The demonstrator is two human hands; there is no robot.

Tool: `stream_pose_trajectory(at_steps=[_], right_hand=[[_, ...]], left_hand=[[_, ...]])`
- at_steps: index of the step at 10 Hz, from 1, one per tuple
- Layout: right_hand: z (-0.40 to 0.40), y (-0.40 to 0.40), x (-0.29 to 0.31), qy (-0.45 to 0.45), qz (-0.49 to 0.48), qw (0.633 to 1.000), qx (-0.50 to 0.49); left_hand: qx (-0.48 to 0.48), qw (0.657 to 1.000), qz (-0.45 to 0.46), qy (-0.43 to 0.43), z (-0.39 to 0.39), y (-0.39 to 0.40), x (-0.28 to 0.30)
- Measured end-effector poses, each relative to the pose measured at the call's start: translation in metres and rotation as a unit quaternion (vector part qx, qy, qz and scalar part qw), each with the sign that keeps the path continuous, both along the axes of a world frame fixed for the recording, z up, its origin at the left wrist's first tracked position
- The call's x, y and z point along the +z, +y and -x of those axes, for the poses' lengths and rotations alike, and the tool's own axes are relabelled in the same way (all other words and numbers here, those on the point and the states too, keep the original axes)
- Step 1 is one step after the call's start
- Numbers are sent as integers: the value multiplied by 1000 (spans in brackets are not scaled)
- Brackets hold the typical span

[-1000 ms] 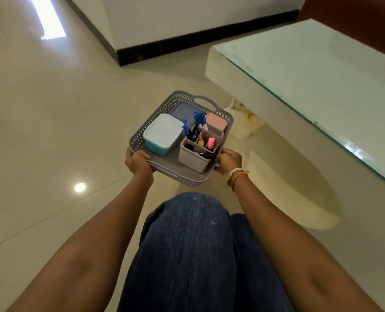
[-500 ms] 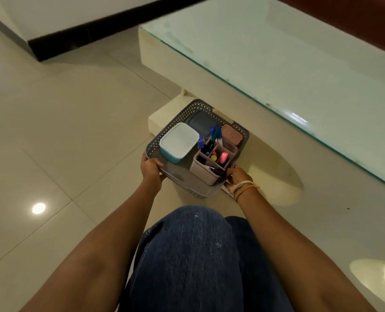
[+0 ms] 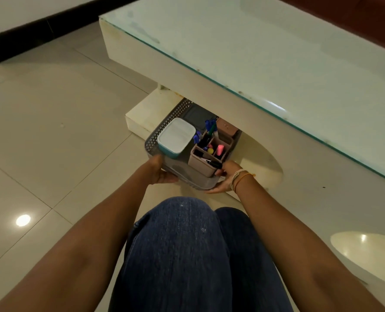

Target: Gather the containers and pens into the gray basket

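Basket: gray basket [image 3: 164, 129], plastic, perforated lattice walls and rounded corners; I see it held low above the tiled floor, its far end tucked under the desk's white overhang.
Containers: teal box with a smooth white rounded-square lid [image 3: 176, 137] at the basket's left; a flat dark gray lidded box [image 3: 197, 115] behind it; a small pink lidded box [image 3: 227, 129] at the far right, partly shadowed.
Pens: beige organizer [image 3: 201, 165], square-celled, at the near right; blue-capped pens [image 3: 207, 127] stand upright in its rear cells, a pink highlighter [image 3: 219, 150] and a yellow-tipped one [image 3: 210, 151] in the middle, a black marker [image 3: 214, 164] lying across the near rim.
Left hand [image 3: 161, 171]: I see it gripping the basket's near-left edge, fingers curled underneath, thumb on the rim.
Right hand [image 3: 225, 176]: fingers wrapped under the near-right corner, thumb against the rim beside the black marker; thread bands circle the wrist.
Desk [image 3: 265, 64]: glossy pale-green glass top on a thick cream slab with a curved underside and a low cream plinth.
Floor [image 3: 52, 131]: large polished beige tiles, reflecting a ceiling light.
Knees: dark blue denim, in the foreground.
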State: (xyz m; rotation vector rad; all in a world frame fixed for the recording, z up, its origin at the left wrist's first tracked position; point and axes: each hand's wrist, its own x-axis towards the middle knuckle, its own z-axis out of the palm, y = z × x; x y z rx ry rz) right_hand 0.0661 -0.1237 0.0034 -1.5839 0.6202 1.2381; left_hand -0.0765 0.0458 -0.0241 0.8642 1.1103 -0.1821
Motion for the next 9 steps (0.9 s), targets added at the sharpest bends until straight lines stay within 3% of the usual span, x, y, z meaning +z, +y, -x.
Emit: stream_pose_trajectory(at_steps=[2,6,8,9], right_hand=[[-24,7,1,9,-38,999,-36],[-66,11,0,-63,-51,996,-41],[-76,21,2,-102,-53,992,-52],[-70,27,-6,-154,-21,986,-58]], left_hand=[[3,997,41,-65,-23,10,10],[-91,988,-43,-120,-62,8,22],[-127,984,-80,-97,-80,9,19],[-198,966,-163,-29,-81,1,24]])
